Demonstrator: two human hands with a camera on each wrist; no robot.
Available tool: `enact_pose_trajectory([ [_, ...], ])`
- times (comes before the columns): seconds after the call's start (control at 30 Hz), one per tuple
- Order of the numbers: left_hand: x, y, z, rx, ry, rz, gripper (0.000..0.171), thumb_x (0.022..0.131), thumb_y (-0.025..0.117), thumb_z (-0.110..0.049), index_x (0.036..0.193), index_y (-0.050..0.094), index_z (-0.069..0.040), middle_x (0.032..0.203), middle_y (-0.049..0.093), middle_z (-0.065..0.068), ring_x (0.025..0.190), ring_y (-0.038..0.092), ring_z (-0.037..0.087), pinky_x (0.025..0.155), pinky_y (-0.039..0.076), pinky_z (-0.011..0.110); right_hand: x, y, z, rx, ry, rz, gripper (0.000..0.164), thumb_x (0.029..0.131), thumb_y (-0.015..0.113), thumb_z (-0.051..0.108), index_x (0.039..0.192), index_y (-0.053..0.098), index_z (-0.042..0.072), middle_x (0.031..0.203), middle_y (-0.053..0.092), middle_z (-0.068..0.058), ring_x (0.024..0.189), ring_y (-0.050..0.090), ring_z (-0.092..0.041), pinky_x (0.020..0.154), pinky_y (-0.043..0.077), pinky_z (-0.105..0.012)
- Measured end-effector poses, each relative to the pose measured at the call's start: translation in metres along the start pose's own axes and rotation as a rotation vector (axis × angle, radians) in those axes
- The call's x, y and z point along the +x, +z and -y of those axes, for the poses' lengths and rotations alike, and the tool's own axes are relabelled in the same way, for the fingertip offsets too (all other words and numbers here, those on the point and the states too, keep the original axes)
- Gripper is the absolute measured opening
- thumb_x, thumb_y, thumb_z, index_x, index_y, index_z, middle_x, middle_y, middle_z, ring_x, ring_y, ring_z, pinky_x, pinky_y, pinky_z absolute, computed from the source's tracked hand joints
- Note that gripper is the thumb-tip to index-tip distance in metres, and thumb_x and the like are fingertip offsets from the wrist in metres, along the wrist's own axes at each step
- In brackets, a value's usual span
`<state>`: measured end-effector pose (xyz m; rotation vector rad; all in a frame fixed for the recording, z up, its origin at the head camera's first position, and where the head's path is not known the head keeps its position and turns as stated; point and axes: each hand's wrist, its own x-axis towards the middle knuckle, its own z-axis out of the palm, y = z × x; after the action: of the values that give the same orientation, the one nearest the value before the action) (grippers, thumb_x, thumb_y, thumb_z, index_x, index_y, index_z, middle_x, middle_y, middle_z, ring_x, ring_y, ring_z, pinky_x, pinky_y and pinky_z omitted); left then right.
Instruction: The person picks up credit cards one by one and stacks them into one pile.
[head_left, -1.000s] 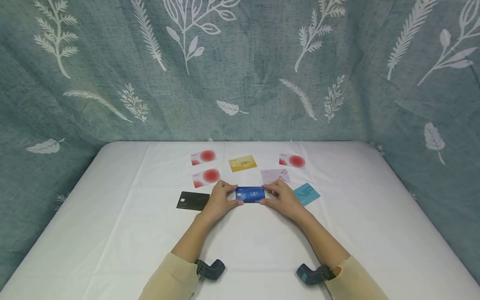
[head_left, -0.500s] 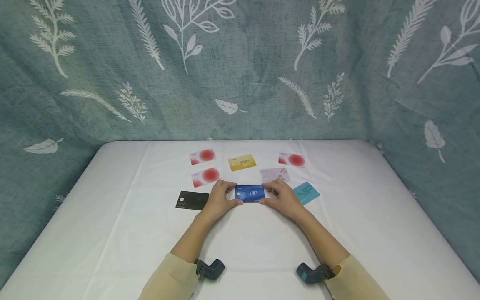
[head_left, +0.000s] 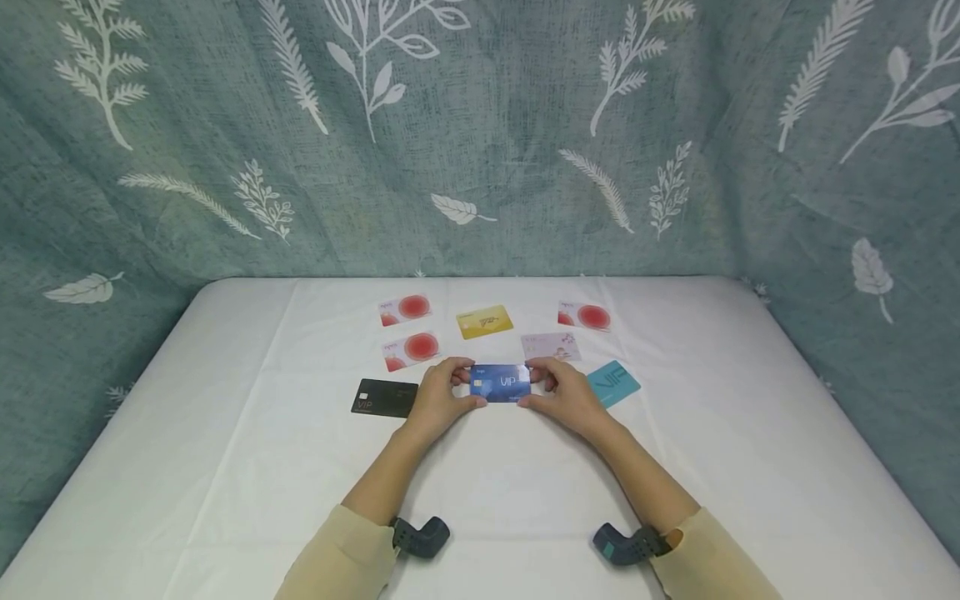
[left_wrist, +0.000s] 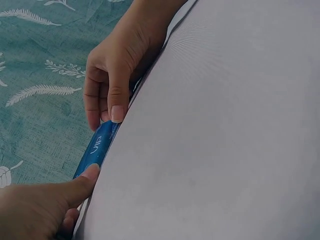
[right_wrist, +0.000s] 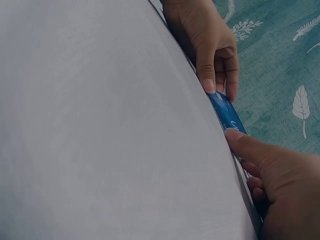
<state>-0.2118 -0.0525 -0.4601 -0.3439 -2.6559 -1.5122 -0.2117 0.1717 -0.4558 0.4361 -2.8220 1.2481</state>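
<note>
A blue VIP card (head_left: 500,383) is held by its two short ends over the white table. My left hand (head_left: 441,393) pinches its left end, thumb at the near corner and index finger at the far corner. At the right end my right hand (head_left: 564,393) pinches it the same way. Both wrist views show the blue card (left_wrist: 95,147) between the thumbs, its far side tipped up. A black VIP card (head_left: 382,398) lies partly hidden by the left hand. Beside the right hand is a teal card (head_left: 615,383), also partly covered.
Beyond the hands lie a gold card (head_left: 484,322), a pale pink card (head_left: 551,347) and several white cards with red circles, one (head_left: 406,309) at the back left. A patterned green curtain (head_left: 480,183) hangs behind the white-covered table (head_left: 480,492).
The blue card's far edge has risen, so its face shows taller to the head camera. Both index fingers have lifted with it. The other cards stay where they were.
</note>
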Motion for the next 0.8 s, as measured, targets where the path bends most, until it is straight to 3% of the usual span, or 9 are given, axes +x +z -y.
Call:
enact_pose_trajectory([
  [0.2,-0.0015,-0.0002,0.0001,0.040,0.031,-0.021,0.058,0.068,0.084,-0.012,0.120,0.061,-0.001,0.095,0.061,0.008,0.092,0.053,0.023,0.086,0.044,0.037,-0.0013,-0.0003,-0.0004,-0.017,-0.043,-0.008,0.066,0.070,0.084,0.027,0.127,0.058,0.006,0.101,0.062,-0.005,0.086,0.050,-0.018,0.076,0.045,-0.031],
  [0.43,-0.0026,0.0000,0.0025,0.171,0.098,-0.005,0.069,0.068,0.085,-0.025,0.128,0.058,-0.004,0.094,0.060,0.005,0.088,0.050,0.020,0.080,0.042,0.034,-0.0005,-0.0010,-0.0015,-0.035,-0.092,-0.035,0.069,0.067,0.085,0.026,0.127,0.059,0.004,0.096,0.061,-0.005,0.082,0.048,-0.017,0.071,0.042,-0.027],
  [0.8,-0.0059,-0.0031,0.0025,0.159,0.113,0.049,0.069,0.066,0.086,-0.029,0.125,0.060,-0.004,0.090,0.056,0.001,0.087,0.045,0.018,0.079,0.041,0.033,-0.0051,-0.0060,0.0009,-0.027,-0.036,0.012,0.068,0.064,0.087,0.029,0.123,0.062,0.007,0.086,0.053,-0.002,0.076,0.045,-0.016,0.064,0.038,-0.024],
])
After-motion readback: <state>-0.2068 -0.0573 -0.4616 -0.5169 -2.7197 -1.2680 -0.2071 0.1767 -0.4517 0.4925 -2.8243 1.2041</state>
